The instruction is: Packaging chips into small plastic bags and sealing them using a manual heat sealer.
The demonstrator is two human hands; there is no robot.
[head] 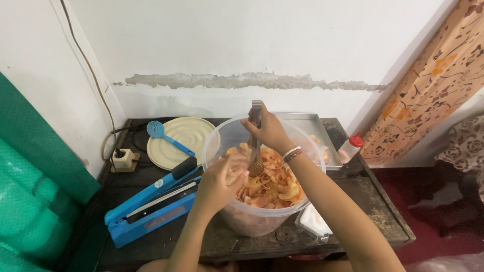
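Observation:
A large clear plastic tub (222, 138) full of orange and pink curled chips (275, 186) stands on a dark table (375, 206). My right hand (267, 128) grips the handle of metal tongs (256, 146) that point down into the chips. My left hand (219, 184) is over the tub's near left rim, fingers curled around what looks like a small clear bag at the tongs' tip; its contents are hard to make out.
A blue heat sealer (151, 206) lies at the left of the tub. Behind it are a cream round lid (194, 131) with a blue scoop (164, 135), a wall socket (123, 158), a metal tray (315, 126) and a red-capped squeeze bottle (350, 147). A floral curtain (433, 85) hangs right.

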